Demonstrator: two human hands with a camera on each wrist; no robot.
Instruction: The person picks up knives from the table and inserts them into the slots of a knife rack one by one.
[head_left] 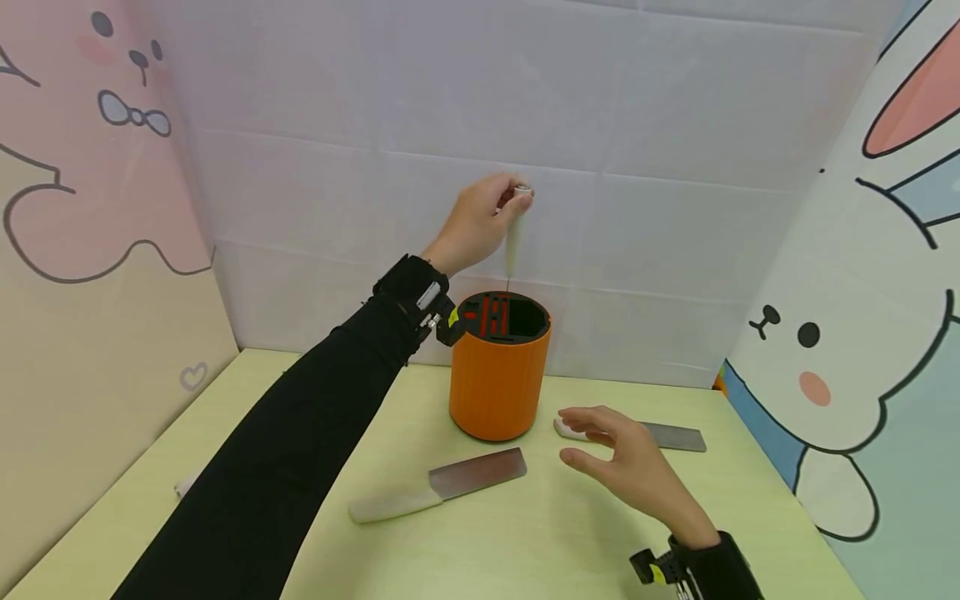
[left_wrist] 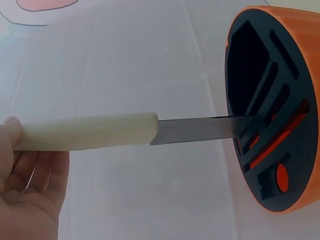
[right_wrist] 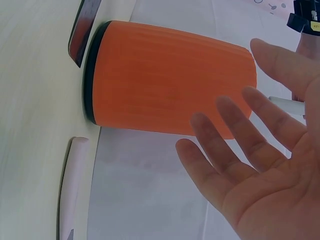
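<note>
My left hand (head_left: 476, 221) pinches the butt of a pale-handled knife (left_wrist: 95, 132) above an orange knife block (head_left: 498, 387). The knife points down in the head view, and the tip of its blade (left_wrist: 195, 130) reaches into a slot in the block's black top; that lower end is hidden inside. Lower right, my right hand (head_left: 626, 462) hovers over the table with fingers spread and nothing in its grasp. Behind it lies a cleaver (head_left: 673, 436), its white handle partly covered by my fingers. Another cleaver (head_left: 480, 474) lies in front of the block.
The block's top (left_wrist: 285, 60) has several slots and one large opening. A white cloth wall (head_left: 675, 250) rises just behind the block, and printed panels flank the pale table (head_left: 540, 550). A small whitish object (head_left: 184, 485) peeks out from behind my left sleeve.
</note>
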